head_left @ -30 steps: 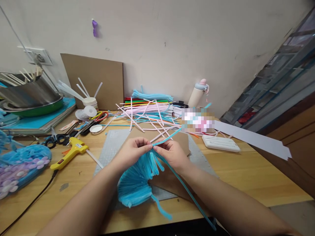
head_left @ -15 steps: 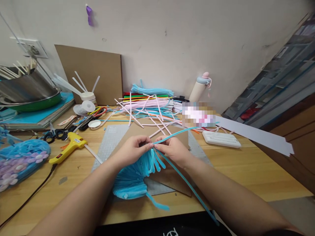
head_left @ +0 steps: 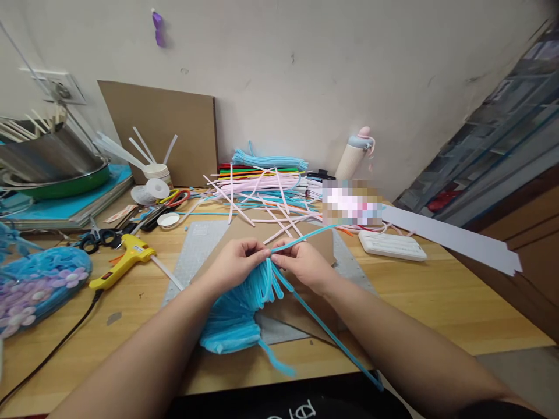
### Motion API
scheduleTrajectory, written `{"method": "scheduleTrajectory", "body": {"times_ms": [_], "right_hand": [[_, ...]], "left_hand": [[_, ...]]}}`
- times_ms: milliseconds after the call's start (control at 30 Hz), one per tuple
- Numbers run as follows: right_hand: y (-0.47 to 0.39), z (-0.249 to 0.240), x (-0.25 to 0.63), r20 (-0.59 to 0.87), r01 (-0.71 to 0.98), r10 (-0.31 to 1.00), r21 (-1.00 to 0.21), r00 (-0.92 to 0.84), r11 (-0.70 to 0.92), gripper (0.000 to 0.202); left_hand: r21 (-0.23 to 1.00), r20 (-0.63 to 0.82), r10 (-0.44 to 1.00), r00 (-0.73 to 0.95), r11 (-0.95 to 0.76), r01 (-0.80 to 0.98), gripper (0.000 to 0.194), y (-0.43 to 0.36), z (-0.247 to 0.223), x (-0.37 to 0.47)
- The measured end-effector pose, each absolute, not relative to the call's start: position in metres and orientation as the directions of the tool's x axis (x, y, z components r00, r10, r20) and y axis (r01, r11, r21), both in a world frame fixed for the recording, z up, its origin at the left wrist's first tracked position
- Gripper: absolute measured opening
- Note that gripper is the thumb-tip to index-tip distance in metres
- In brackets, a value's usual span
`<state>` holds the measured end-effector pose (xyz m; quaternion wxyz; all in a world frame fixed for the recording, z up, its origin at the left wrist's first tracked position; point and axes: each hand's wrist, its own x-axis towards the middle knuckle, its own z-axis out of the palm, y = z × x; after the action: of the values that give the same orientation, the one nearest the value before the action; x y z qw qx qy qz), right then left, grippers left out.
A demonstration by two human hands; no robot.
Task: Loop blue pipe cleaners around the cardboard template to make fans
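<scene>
A blue bundle of looped pipe cleaners [head_left: 231, 326] hangs below my hands in a curved fan, over the front of a grey cutting mat [head_left: 192, 238] and a brown cardboard sheet [head_left: 236, 230]. My left hand [head_left: 244, 262] pinches the top edge of the bundle. Close beside it, fingertips nearly touching, my right hand [head_left: 301, 262] is closed on a long blue pipe cleaner [head_left: 336, 340]. One end of that strand slants up to the right, and another length runs down toward the table's front edge.
A yellow glue gun [head_left: 126, 262], scissors [head_left: 98, 237] and a flowered blue piece [head_left: 43, 291] lie at left. Pink pipe cleaners [head_left: 257, 186] are heaped behind the mat. A white box [head_left: 392, 246] and a bottle [head_left: 350, 157] stand at right.
The loops near my fingertips have shifted slightly, and the long strand's ends have moved a little to the left. Both hands keep their pinch.
</scene>
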<state>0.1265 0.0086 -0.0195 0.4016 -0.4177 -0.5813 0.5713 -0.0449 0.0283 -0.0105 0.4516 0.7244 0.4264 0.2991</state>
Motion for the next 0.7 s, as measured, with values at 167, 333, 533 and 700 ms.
{"method": "scheduleTrajectory", "body": {"times_ms": [167, 333, 533, 700], "right_hand": [[0.013, -0.022, 0.133, 0.173, 0.493, 0.979, -0.846, -0.107, 0.203, 0.023], [0.005, -0.022, 0.125, 0.149, 0.362, 0.958, -0.903, -0.245, 0.233, 0.023], [-0.002, -0.025, 0.118, -0.042, 0.162, 0.93, -0.987, -0.364, 0.019, 0.022], [0.005, -0.02, 0.127, -0.014, 0.056, 0.911, -0.998, -0.412, 0.01, 0.023]], "left_hand": [[0.863, 0.038, 0.989, 0.141, -0.104, 0.494, 0.027, 0.043, -0.016, -0.056], [0.926, -0.029, 1.0, 0.007, 0.024, 0.376, 0.023, 0.05, -0.029, -0.057], [0.954, -0.08, 0.997, 0.012, 0.073, 0.291, 0.029, 0.043, -0.043, -0.043], [0.928, 0.125, 0.99, -0.066, -0.093, 0.361, 0.035, 0.041, -0.03, -0.044]]}}
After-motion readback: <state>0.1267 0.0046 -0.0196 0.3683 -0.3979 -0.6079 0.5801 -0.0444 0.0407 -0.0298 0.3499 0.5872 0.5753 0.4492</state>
